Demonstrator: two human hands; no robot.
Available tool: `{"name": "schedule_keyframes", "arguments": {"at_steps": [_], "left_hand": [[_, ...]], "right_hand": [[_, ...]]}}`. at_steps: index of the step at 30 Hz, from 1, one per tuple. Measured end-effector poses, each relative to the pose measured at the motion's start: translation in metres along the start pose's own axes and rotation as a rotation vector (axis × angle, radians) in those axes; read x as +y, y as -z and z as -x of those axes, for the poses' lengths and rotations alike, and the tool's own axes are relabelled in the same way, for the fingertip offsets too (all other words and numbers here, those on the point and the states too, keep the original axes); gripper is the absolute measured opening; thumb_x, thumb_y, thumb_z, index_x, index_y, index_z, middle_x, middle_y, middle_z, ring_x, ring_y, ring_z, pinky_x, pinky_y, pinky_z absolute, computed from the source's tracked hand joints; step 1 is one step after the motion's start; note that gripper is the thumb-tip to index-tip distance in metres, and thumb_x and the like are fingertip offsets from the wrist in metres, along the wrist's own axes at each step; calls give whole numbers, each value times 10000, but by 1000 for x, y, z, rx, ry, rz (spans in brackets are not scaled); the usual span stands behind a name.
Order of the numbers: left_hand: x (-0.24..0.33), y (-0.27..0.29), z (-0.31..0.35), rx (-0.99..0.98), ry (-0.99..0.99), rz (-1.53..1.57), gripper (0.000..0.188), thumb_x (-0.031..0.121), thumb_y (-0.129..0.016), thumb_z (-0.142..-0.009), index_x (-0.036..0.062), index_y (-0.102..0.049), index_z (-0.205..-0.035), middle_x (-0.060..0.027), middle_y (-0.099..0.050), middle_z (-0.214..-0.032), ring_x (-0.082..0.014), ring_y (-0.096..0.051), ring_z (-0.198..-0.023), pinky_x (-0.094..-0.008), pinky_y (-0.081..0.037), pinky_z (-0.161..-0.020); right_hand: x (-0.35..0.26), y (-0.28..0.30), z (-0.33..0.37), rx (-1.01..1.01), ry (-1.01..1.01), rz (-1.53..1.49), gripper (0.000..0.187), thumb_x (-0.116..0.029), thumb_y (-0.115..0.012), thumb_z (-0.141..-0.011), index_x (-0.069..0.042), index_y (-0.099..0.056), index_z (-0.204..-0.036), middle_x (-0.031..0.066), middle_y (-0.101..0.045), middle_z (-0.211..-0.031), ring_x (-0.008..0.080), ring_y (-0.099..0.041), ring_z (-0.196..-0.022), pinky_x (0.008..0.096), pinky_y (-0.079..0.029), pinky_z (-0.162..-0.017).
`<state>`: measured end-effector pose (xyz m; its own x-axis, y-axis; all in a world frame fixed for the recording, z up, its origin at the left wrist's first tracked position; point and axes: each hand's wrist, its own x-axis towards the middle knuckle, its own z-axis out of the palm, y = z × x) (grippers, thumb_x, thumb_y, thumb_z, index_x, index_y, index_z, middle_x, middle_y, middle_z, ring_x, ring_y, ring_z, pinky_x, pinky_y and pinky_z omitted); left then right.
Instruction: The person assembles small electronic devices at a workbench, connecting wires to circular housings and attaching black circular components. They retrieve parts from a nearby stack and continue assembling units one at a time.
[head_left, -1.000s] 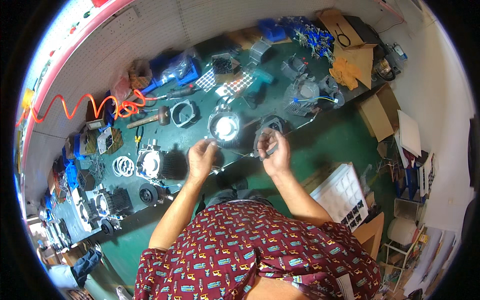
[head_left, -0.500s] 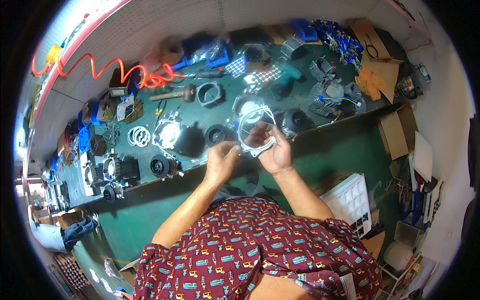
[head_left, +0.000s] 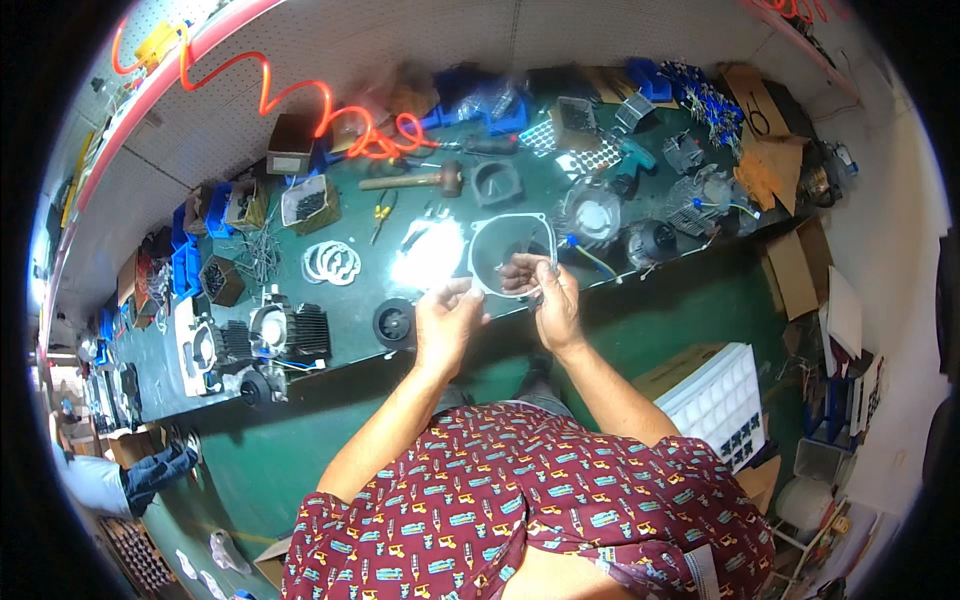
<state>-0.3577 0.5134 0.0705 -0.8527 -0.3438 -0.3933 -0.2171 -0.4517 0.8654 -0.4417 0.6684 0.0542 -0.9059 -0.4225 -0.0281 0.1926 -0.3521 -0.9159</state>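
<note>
A thin silver ring-shaped frame (head_left: pixel 472 245) with small lugs on its rim stands tilted up between my hands, over the front edge of the bench. My left hand (head_left: pixel 448 322) pinches its lower left rim, fingers closed. My right hand (head_left: pixel 558 308) grips the lower right rim, some fingers showing through the opening. Just left of my left hand a round black fan wheel (head_left: pixel 395 323) lies on the bench. Beyond the ring, to the right, is a round silver motor housing (head_left: pixel 594 215) with a coloured wire.
On the green bench lie a mallet (head_left: pixel 415 180), a square grey frame (head_left: pixel 497 184), pliers (head_left: pixel 380 216), pale rings (head_left: pixel 331 263) and finned motor housings (head_left: pixel 288 328). An orange coiled hose (head_left: pixel 322 110) hangs at the back left. A white divided tray (head_left: pixel 715 400) stands below, right.
The view has swung left, so the bench things sit farther right in the picture. The ring stays in both hands and now shows its opening more squarely.
</note>
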Motion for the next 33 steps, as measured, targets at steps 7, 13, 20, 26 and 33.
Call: {"name": "schedule_keyframes", "arguments": {"at_steps": [7, 13, 20, 26, 33], "left_hand": [[31, 116, -57, 51, -19, -59, 119, 136, -664, -970, 35, -608, -998, -17, -622, -837, -101, -598, -717, -281, -566, -668], [19, 160, -106, -63, 98, -246, 127, 142, -662, -973, 25, -625, -1005, -19, -636, -841, -97, -611, -720, -255, -571, -661], [1, 160, -121, -144, 135, -300, 127, 145, -672, -969, 26, -628, -962, -17, -639, -828, -97, -615, -704, -253, -572, -647], [-1, 154, -123, -99, 103, -324, 135, 113, -698, -931, 11, -612, -948, -37, -645, -814, -106, -616, -659, -250, -560, -593], [-12, 159, -128, -78, -32, -415, 201, 101, -721, -885, -4, -593, -999, -61, -659, -773, -121, -611, -587, -264, -520, -508]], "right_hand": [[52, -60, 8, 383, -175, 94, 604, -180, -741, -896, 22, -453, -1387, 73, -673, -1027, 52, -552, -682, 204, -464, -558], [106, -81, -3, 428, -8, 415, 763, 20, -750, -787, 39, -375, -1451, 127, -606, -1139, 139, -625, -891, 280, -536, -813], [131, -93, -14, 523, 47, 668, 769, -8, -798, -750, 20, -435, -1427, 86, -645, -1015, 178, -657, -898, 328, -545, -809], [125, -95, -15, 536, 61, 772, 696, -32, -774, -777, -8, -473, -1403, 74, -665, -927, 190, -665, -859, 338, -537, -792], [124, -97, -15, 541, 103, 781, 662, -102, -814, -766, -9, -521, -1353, 68, -678, -907, 201, -650, -842, 350, -523, -790]]}}
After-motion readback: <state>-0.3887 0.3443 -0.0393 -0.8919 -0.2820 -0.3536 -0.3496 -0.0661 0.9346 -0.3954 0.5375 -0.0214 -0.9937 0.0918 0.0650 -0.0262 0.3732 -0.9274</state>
